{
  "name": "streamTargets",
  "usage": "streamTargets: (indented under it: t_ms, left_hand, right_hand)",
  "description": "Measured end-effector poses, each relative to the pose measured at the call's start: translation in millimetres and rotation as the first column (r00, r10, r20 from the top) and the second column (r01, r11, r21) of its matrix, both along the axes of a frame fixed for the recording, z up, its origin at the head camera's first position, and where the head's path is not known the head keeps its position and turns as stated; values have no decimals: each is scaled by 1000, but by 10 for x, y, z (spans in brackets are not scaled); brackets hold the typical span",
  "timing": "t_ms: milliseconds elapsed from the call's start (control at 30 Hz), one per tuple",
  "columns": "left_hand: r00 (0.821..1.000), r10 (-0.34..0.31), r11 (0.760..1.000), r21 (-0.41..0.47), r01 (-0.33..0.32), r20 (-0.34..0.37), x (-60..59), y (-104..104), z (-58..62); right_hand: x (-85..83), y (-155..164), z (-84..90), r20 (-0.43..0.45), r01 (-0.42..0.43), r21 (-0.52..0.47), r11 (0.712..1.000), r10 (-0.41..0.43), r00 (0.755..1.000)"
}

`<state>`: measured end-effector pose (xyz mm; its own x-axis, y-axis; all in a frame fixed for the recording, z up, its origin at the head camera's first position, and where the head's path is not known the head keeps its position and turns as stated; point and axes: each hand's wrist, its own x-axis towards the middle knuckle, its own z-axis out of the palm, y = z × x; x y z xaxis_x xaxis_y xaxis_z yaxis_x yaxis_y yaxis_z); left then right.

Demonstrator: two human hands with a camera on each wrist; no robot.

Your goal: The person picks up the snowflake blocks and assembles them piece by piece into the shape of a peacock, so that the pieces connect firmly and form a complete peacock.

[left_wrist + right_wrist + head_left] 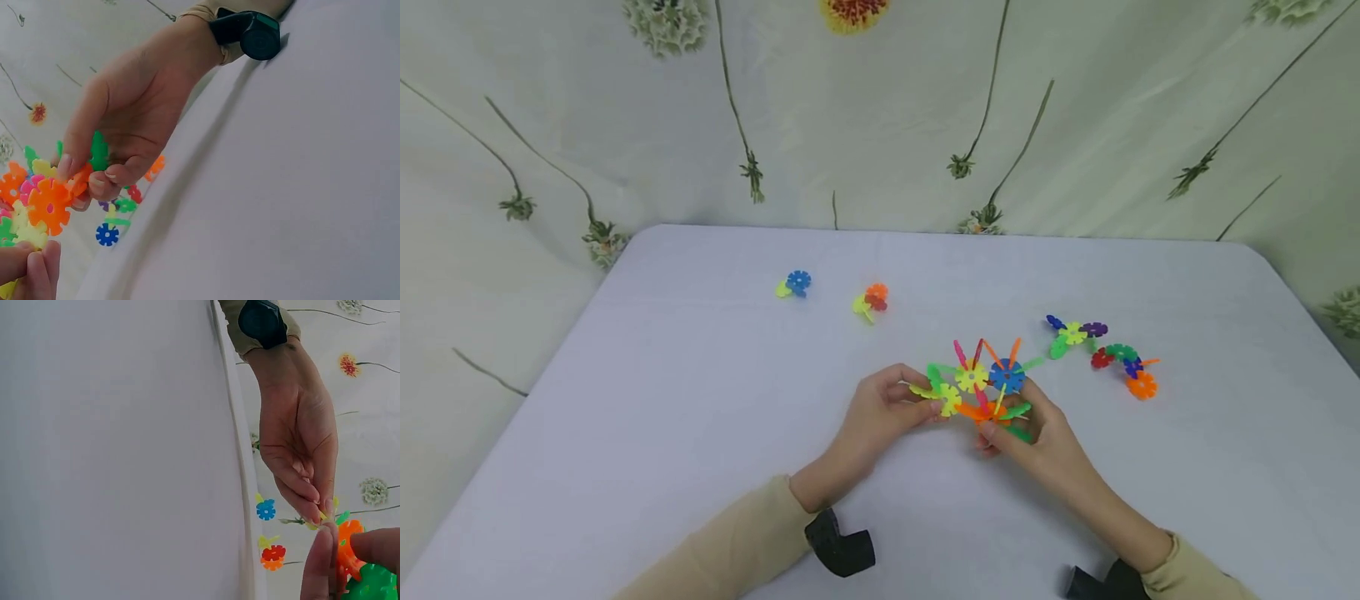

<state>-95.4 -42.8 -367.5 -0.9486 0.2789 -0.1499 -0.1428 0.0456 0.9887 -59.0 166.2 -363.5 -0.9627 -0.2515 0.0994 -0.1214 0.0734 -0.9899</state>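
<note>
Both hands hold one cluster of joined plastic snowflake discs (972, 377), in yellow, blue, orange, green and pink, close over the table. At its left side my left hand (874, 414) pinches a yellow disc (950, 400) between thumb and fingers. On the other side my right hand (1047, 431) grips the cluster near an orange disc (991, 413), its thumb in front. The left wrist view shows the right hand (134, 103) with its fingertips on orange and green discs. Seen from the right wrist, the left hand (299, 434) has its fingertips together on a small yellow piece.
Farther back lie a blue and yellow disc group (797, 283) and an orange, red and yellow one (872, 300). To the right are two more joined groups, one with a yellow centre (1072, 333), one ending in orange (1141, 385). A white cloth covers the table (700, 333).
</note>
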Motion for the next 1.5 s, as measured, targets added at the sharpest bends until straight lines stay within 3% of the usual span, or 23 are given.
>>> streamTargets:
  t_ms: [300,567,733,933,1133,1233,1367,1433,1500]
  left_hand:
    - [1000,25,996,87,-24,-10,45,23,-11]
    - [999,-7,996,91,12,-50,54,15,-10]
    - [998,30,994,106,-24,-54,89,54,-8]
    - [997,54,991,127,-46,-62,80,55,15]
    - [996,80,980,188,-71,-44,70,59,-17]
    - [995,96,973,213,-91,-13,83,82,-46]
    - [995,99,970,223,-93,-15,97,122,-72]
    - [997,73,976,207,-66,-28,95,132,-79]
    - [998,2,984,178,8,-57,74,117,-83]
  right_hand:
    - [3,-29,12,26,78,65,995,-80,996]
    - [-7,0,15,32,21,119,993,-25,999]
    - [-4,-6,13,17,-1,83,997,-1,1000]
    - [-29,-23,51,11,49,82,995,-50,999]
    - [-47,-14,52,-19,110,-56,992,-111,994]
    - [-47,-21,34,22,157,-98,983,-155,988]
    - [-58,-28,-1,153,215,-177,961,-189,970]
    - [-66,-21,-18,234,236,-238,942,-180,956]
    - [-82,-3,-30,309,266,-305,915,-169,936]
